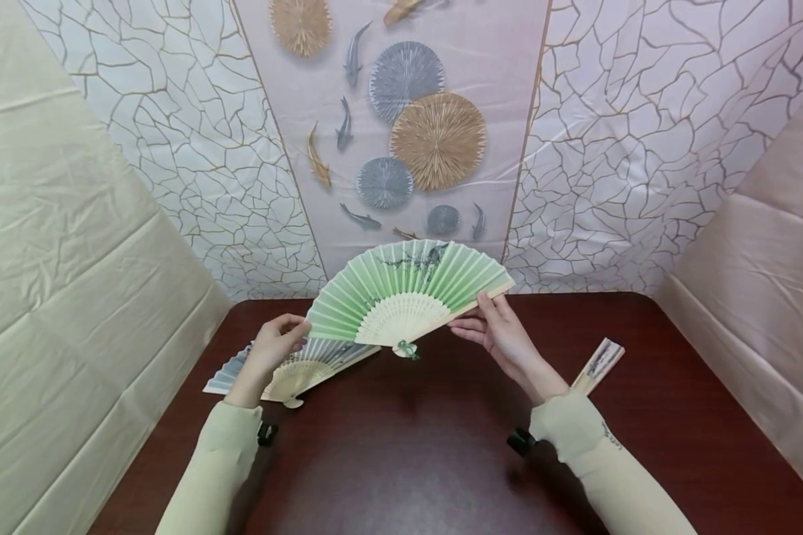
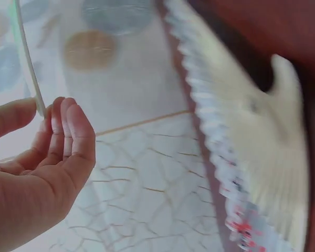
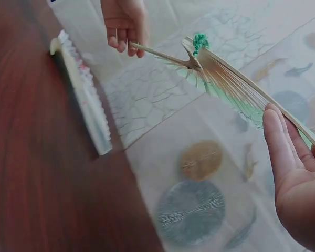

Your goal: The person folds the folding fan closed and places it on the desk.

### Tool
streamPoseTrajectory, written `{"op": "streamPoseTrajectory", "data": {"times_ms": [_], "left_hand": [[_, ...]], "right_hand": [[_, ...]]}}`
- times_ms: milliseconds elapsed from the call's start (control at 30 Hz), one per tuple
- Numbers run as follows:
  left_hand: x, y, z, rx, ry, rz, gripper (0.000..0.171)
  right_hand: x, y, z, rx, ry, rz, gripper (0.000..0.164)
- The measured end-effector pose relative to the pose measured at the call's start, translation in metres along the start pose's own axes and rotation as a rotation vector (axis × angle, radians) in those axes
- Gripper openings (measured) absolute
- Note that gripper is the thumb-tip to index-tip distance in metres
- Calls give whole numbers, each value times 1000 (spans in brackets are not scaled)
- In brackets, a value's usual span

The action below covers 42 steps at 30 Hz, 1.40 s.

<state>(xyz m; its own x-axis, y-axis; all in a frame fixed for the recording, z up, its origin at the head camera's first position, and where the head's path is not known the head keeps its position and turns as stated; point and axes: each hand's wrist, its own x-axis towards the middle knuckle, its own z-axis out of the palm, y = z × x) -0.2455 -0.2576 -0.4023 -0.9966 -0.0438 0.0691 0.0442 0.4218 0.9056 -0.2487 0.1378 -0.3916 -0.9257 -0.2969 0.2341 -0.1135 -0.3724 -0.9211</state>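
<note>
Head view, green fan (image 1: 407,291): is hanging spread between both hands, off the table (image 1: 401,438), toward the middle of its far edge.
Head view, left hand (image 1: 274,352): is pinching the fan's left border at its outer end.
Head view, right hand (image 1: 503,339): is holding the right end stick (image 1: 465,313), thumb lying in front, fingers reaching behind.
Head view, pale fan (image 1: 302,377): is lying spread near the table's left edge, toward the far left corner, partly hidden by the left hand.
Head view, folded fan (image 1: 599,364): is resting toward the right edge, its lower end disappearing behind the right sleeve (image 1: 632,475).
Left wrist view, left grip: narrow; thumb and fingertips are pressing either side of the thin left end stick (image 2: 32,73).
Right wrist view, right grip: narrow; thumb and fingers are holding the end stick, their firmness not showing.
Right wrist view, knot (image 3: 200,42): is sitting at the pivot, where the slats are converging.
Handling: the fan is probably weighing little, its end sticks staying stiff, its leaf creasing easily, its slats risking breakage, its smooth wood perhaps slipping.
Best hold: end sticks or pivot are likely offering the safest purchase.
</note>
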Motion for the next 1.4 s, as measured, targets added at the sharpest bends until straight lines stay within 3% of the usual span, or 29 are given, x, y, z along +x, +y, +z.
{"op": "streamPoseTrajectory", "data": {"times_ms": [167, 333, 467, 633, 733, 967, 1233, 1400], "left_hand": [[-7, 24, -2, -146, 78, 38, 39], [-13, 44, -1, -368, 142, 73, 33], [-19, 57, 1, -574, 169, 126, 17], [-29, 70, 5, -862, 110, 203, 4], [-36, 77, 8, -973, 49, 252, 7], [-49, 93, 20, -1066, -67, 323, 15], [-59, 94, 43, -1163, -155, 310, 28], [-64, 92, 59, -1160, -210, 309, 33]], "right_hand": [[-5, -17, 3, 19, 23, -69, 38], [-11, -30, 7, 45, 39, -149, 32], [-15, -37, 9, 47, 47, -216, 33], [-23, -43, 10, 64, 47, -288, 34], [-29, -46, 9, 79, 45, -322, 35], [-44, -52, 5, 115, 43, -397, 35], [-53, -54, 6, 164, 16, -455, 33], [-57, -51, 9, 180, -9, -476, 31]]}}
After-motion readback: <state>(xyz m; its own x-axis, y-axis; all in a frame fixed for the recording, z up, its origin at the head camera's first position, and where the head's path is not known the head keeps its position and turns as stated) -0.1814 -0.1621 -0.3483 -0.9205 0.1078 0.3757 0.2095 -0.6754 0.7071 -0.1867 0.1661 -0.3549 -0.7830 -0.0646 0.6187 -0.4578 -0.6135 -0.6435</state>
